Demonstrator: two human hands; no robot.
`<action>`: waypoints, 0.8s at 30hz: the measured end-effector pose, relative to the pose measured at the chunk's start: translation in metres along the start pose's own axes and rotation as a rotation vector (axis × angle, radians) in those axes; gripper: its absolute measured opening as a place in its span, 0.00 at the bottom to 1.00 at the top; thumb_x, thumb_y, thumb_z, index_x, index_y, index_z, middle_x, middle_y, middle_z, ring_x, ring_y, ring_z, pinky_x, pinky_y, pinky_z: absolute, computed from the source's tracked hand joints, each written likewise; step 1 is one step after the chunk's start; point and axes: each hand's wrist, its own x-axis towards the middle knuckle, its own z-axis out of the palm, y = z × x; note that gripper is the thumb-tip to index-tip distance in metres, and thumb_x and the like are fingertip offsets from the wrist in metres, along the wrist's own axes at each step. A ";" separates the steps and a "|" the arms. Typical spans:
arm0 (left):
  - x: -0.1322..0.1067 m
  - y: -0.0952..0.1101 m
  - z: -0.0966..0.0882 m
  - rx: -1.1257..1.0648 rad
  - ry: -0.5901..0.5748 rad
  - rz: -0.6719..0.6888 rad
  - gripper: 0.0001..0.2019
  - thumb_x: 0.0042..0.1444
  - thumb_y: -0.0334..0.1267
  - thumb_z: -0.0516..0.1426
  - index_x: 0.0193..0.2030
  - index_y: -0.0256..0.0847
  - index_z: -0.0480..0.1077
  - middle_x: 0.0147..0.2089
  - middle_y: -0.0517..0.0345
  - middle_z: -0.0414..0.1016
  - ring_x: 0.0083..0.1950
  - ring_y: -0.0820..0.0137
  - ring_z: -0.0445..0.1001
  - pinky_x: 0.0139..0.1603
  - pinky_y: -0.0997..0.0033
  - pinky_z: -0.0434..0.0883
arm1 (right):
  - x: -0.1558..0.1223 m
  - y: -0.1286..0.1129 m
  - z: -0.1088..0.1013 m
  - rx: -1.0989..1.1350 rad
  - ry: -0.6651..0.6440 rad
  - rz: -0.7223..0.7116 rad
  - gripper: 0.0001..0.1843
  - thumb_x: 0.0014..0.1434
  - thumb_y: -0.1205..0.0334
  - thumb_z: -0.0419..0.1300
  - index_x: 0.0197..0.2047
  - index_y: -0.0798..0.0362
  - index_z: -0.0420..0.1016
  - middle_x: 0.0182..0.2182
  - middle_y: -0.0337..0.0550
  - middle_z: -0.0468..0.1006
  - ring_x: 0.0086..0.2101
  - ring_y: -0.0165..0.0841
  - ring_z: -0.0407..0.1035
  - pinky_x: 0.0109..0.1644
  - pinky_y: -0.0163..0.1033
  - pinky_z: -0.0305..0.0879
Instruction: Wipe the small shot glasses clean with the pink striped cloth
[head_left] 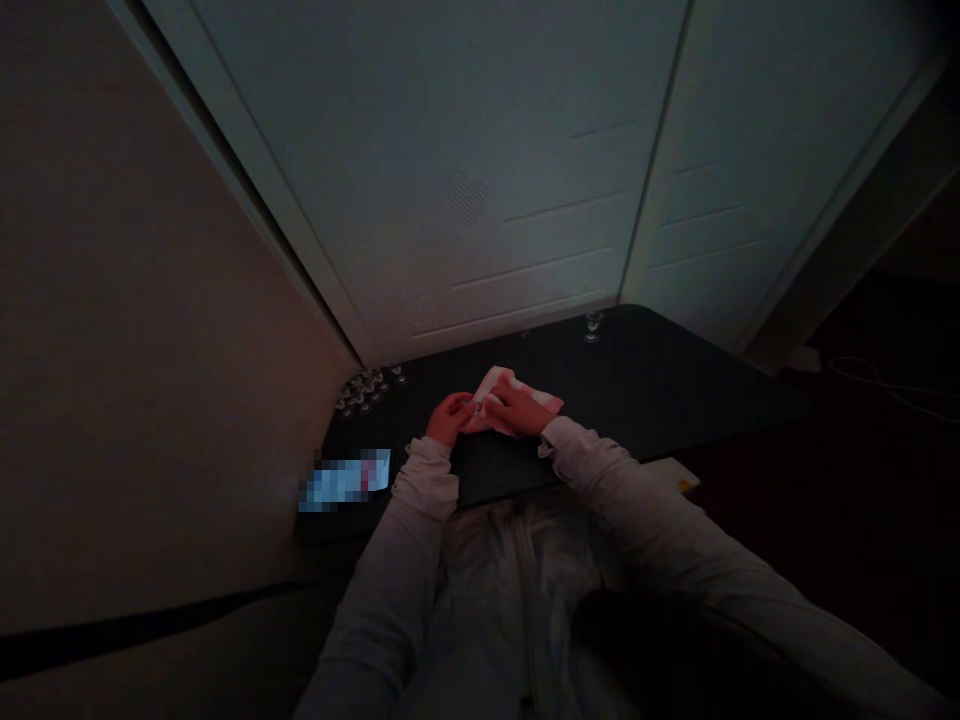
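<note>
In the dim head view both hands are together over a black table (585, 410). My left hand (448, 418) is closed, its fingertips pinching a small shiny piece (478, 407) that looks like part of a little glass; most of it is hidden. A pink and white cloth (496, 379) is bunched around that piece. My right hand (521, 411) grips the cloth from the right, fingers pressed into its folds. Beyond the hands, toward the back edge, a small stemmed glass (592, 326) stands upright.
Several small stemmed glasses (366, 388) are grouped at the table's left end. Nearer me lies a lit phone (345, 481), partly blurred out. White panelled doors (525, 160) rise behind the table, and a wall (150, 350) closes the left side. A pale object (673, 478) shows by the front edge.
</note>
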 end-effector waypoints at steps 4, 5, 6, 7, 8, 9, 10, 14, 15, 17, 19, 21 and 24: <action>-0.001 0.000 -0.001 0.022 -0.022 0.020 0.17 0.38 0.40 0.58 0.37 0.37 0.65 0.29 0.60 0.69 0.30 0.74 0.66 0.31 0.74 0.63 | 0.000 0.001 0.001 0.015 -0.018 0.013 0.15 0.57 0.59 0.40 0.30 0.55 0.65 0.31 0.41 0.68 0.32 0.29 0.59 0.38 0.35 0.54; -0.001 0.001 -0.001 0.026 -0.026 0.029 0.17 0.38 0.39 0.58 0.37 0.37 0.66 0.29 0.59 0.69 0.31 0.74 0.66 0.32 0.74 0.63 | 0.000 0.002 0.002 0.012 -0.011 0.015 0.15 0.57 0.59 0.41 0.30 0.55 0.65 0.31 0.42 0.68 0.32 0.29 0.60 0.38 0.35 0.54; -0.001 0.001 -0.001 0.026 -0.029 0.038 0.16 0.38 0.38 0.58 0.37 0.37 0.66 0.30 0.59 0.69 0.32 0.74 0.67 0.33 0.74 0.63 | 0.000 0.002 0.003 0.008 0.000 0.020 0.15 0.57 0.59 0.41 0.30 0.55 0.65 0.31 0.42 0.68 0.32 0.29 0.60 0.38 0.35 0.54; -0.001 0.001 -0.001 0.025 -0.032 0.047 0.16 0.38 0.38 0.58 0.37 0.37 0.66 0.31 0.59 0.69 0.33 0.74 0.67 0.34 0.73 0.63 | 0.001 0.003 0.004 0.005 0.009 0.027 0.15 0.56 0.58 0.41 0.30 0.55 0.65 0.30 0.42 0.67 0.32 0.29 0.60 0.38 0.35 0.54; -0.001 0.002 -0.001 0.025 -0.031 0.053 0.16 0.37 0.37 0.58 0.36 0.37 0.66 0.31 0.59 0.69 0.34 0.73 0.67 0.35 0.73 0.63 | 0.001 0.004 0.004 0.004 0.017 0.035 0.15 0.56 0.58 0.41 0.31 0.55 0.65 0.30 0.42 0.67 0.31 0.29 0.60 0.37 0.35 0.55; -0.001 0.002 -0.002 0.026 -0.028 0.057 0.15 0.37 0.37 0.58 0.36 0.37 0.66 0.32 0.58 0.69 0.34 0.73 0.67 0.36 0.72 0.63 | 0.001 0.004 0.005 0.005 0.023 0.042 0.15 0.56 0.58 0.41 0.31 0.55 0.64 0.30 0.42 0.67 0.31 0.29 0.60 0.37 0.35 0.55; -0.001 0.002 -0.002 0.027 -0.024 0.058 0.15 0.37 0.36 0.58 0.36 0.37 0.66 0.32 0.58 0.70 0.35 0.73 0.67 0.37 0.72 0.63 | 0.001 0.005 0.005 0.009 0.023 0.047 0.15 0.56 0.57 0.41 0.31 0.55 0.64 0.30 0.42 0.68 0.31 0.29 0.60 0.37 0.35 0.55; 0.002 -0.002 -0.003 0.006 -0.009 0.038 0.14 0.36 0.34 0.57 0.35 0.38 0.66 0.31 0.59 0.70 0.34 0.73 0.67 0.38 0.71 0.63 | 0.000 0.004 0.005 0.037 0.002 0.044 0.14 0.56 0.58 0.42 0.32 0.55 0.65 0.31 0.41 0.68 0.32 0.29 0.60 0.38 0.33 0.55; 0.002 -0.003 -0.003 -0.003 -0.006 0.034 0.14 0.36 0.33 0.57 0.34 0.38 0.66 0.31 0.60 0.70 0.34 0.73 0.67 0.38 0.70 0.63 | 0.000 0.004 0.004 0.044 -0.003 0.051 0.14 0.56 0.58 0.42 0.32 0.55 0.65 0.32 0.41 0.68 0.32 0.29 0.60 0.38 0.33 0.54; 0.003 -0.004 -0.004 0.001 0.010 0.037 0.12 0.35 0.32 0.56 0.32 0.38 0.66 0.30 0.60 0.70 0.34 0.73 0.67 0.38 0.70 0.63 | -0.001 0.002 0.003 0.047 -0.005 0.063 0.13 0.55 0.59 0.43 0.32 0.56 0.66 0.32 0.41 0.68 0.33 0.29 0.60 0.38 0.33 0.54; 0.003 -0.004 -0.004 0.027 0.024 0.048 0.10 0.34 0.31 0.56 0.29 0.37 0.67 0.29 0.60 0.70 0.33 0.73 0.67 0.38 0.70 0.62 | -0.001 0.001 0.002 0.048 0.000 0.061 0.13 0.54 0.59 0.44 0.33 0.56 0.66 0.32 0.42 0.69 0.34 0.29 0.61 0.38 0.33 0.54; 0.003 -0.003 -0.005 0.054 0.035 0.061 0.09 0.34 0.30 0.56 0.28 0.37 0.67 0.29 0.61 0.69 0.33 0.73 0.67 0.38 0.70 0.63 | -0.001 0.001 0.002 0.048 0.004 0.053 0.13 0.54 0.60 0.44 0.34 0.57 0.66 0.33 0.42 0.69 0.34 0.29 0.61 0.39 0.33 0.54; 0.002 -0.002 -0.005 0.058 0.054 0.063 0.09 0.34 0.30 0.55 0.28 0.37 0.67 0.28 0.61 0.69 0.33 0.73 0.67 0.38 0.70 0.63 | -0.001 0.000 0.002 0.038 0.018 0.060 0.14 0.55 0.59 0.44 0.35 0.56 0.66 0.34 0.42 0.69 0.35 0.29 0.61 0.39 0.33 0.53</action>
